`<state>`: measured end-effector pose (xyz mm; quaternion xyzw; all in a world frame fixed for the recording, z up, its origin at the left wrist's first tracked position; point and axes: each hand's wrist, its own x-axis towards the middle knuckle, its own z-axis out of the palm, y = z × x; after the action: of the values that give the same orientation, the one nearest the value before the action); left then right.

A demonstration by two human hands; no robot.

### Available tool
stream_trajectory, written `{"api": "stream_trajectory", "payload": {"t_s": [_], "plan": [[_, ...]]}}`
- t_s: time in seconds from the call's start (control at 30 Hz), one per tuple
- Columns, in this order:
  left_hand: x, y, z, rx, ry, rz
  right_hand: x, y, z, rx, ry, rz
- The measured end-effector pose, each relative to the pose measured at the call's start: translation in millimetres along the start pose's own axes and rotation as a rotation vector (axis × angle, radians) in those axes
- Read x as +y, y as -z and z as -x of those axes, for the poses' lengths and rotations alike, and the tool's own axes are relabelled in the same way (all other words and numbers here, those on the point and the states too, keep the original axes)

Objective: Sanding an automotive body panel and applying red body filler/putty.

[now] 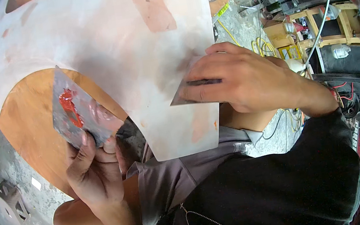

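Observation:
My left hand grips a flat grey plate by its lower edge, held tilted up over the curved cut-out of the panel. A streak of red paste lies on that plate, with pinkish smears beside it. A large white car fender panel lies in front of me, marked with brownish patches. Above its right part, my right hand is closed around a thin, dark flat spreader, fingers laid along it. Whether the spreader's edge touches the panel, I cannot tell.
A brown wooden board shows through the arch of the panel. On the concrete floor at left stands a grey slotted block. To the right are a coiled yellow cable, a cardboard box and a wooden frame.

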<state>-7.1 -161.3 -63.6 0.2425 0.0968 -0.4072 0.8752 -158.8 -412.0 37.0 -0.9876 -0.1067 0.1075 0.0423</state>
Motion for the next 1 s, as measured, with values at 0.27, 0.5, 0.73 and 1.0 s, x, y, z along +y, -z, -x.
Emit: {"api": "stream_trajectory", "payload": {"t_s": [0.27, 0.5, 0.73, 1.0], "plan": [[-7.4, -19.3, 7.7, 0.021, -0.238, -0.364, -6.1, 17.2, -9.4, 0.185, -0.016, 0.050], [-13.8, -30.3, 14.2, 0.042, -0.459, -0.671, -20.5, 27.2, -38.0, 0.251, 0.023, 0.058], [-22.0, -34.2, 21.9, 0.050, -0.562, -0.894, -44.4, 10.0, -52.0, 0.390, 0.042, 0.077], [-11.9, -29.0, 29.7, 0.291, -0.698, -0.843, -44.4, -14.4, -30.3, 0.180, 0.087, 0.095]]}}
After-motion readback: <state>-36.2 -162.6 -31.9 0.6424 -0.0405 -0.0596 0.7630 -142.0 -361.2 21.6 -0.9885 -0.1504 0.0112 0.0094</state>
